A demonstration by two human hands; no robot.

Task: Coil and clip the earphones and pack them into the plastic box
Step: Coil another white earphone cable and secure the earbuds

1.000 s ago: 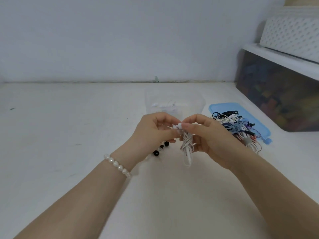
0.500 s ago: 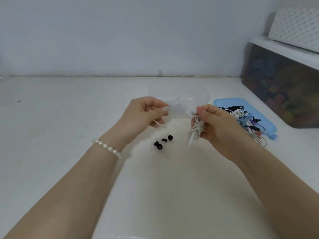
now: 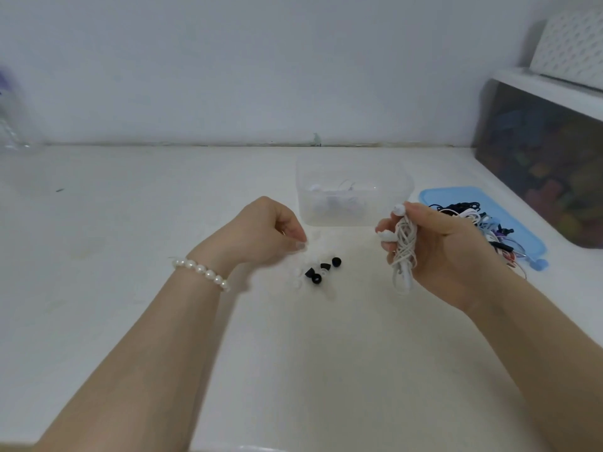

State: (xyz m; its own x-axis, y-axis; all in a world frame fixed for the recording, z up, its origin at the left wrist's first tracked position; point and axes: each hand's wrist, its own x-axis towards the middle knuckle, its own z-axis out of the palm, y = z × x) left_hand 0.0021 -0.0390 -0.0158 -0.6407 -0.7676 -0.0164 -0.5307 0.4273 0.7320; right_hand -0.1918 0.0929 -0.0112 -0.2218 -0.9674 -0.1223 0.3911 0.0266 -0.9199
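She is clenching the coiled white earphones point(image 3: 404, 252) in her right hand point(image 3: 447, 252) while her left hand point(image 3: 270, 236), fingertips pinched and blurred, is reaching toward the small black pieces point(image 3: 321, 270) on the desk point(image 3: 130, 243), and she should be keeping that grip tight so the coil is not springing loose before clipping.

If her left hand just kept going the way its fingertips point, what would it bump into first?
Probably the small black ear tips on the table. The left hand hangs with fingertips curled down and rightward just above them. Some pale, blurred pieces lie there too, so depth is hard to judge.
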